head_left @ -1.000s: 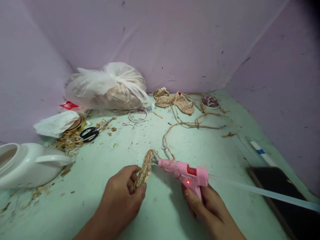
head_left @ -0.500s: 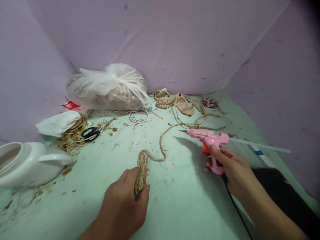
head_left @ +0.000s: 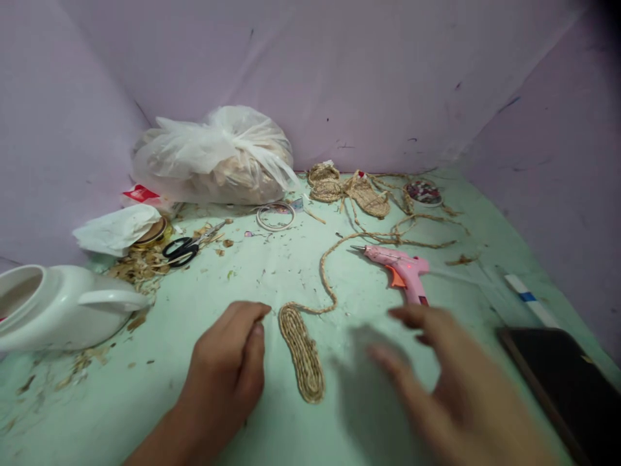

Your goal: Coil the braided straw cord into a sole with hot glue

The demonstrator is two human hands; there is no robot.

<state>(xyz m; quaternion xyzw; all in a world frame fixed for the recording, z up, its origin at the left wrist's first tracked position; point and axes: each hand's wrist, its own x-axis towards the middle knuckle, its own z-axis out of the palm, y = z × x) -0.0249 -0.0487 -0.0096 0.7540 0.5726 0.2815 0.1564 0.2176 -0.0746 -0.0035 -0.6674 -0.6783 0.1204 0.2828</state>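
Note:
A flat oval sole of coiled braided straw (head_left: 301, 356) lies on the pale green table between my hands. From its far end a thin braided straw cord (head_left: 326, 275) winds back across the table. My left hand (head_left: 228, 362) rests just left of the sole, apart from it, with fingers curled in and nothing visible in them. My right hand (head_left: 446, 382), slightly blurred, hovers right of the sole with thumb and fingers apart, holding nothing. Beyond it the pink hot glue gun (head_left: 400, 262) lies on its side, red light on, nozzle pointing left, its grip partly hidden by my fingers.
At the back are a tied plastic bag (head_left: 213, 162), small woven straw slippers (head_left: 369, 195), a bowl (head_left: 424, 193) and a tape ring (head_left: 275, 218). Black-handled scissors (head_left: 182, 251) and a white pitcher (head_left: 68, 310) lie left. A dark phone-like slab (head_left: 557, 382) is at right.
My right hand has let go of the glue gun, now lying on the table, and moved nearer. My left hand has released the straw sole, which now lies flat, and shifted left.

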